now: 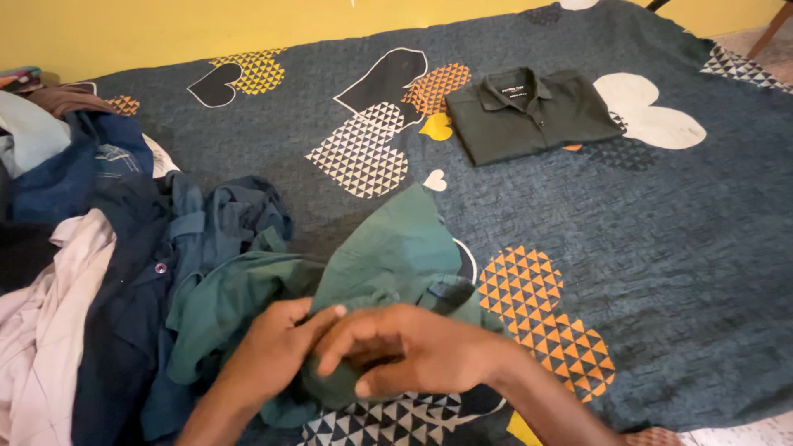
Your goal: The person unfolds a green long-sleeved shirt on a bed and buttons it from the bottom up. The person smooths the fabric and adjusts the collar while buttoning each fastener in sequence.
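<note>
1. The left hand (277, 347) and right hand (405, 347) meet low in the view, both on a crumpled green shirt (388, 256).
2. The left hand's fingers curl closed into the green cloth; the right hand lies over it, fingers bent, seemingly pinching a fold, though its grip is partly hidden.
3. The green shirt lies on the bed (677, 248), at the edge of a clothes pile (99, 272) to the left.
4. A folded dark shirt (533, 111) lies well apart, farther up the bed.
5. A yellow wall (165, 29) stands behind.
</note>
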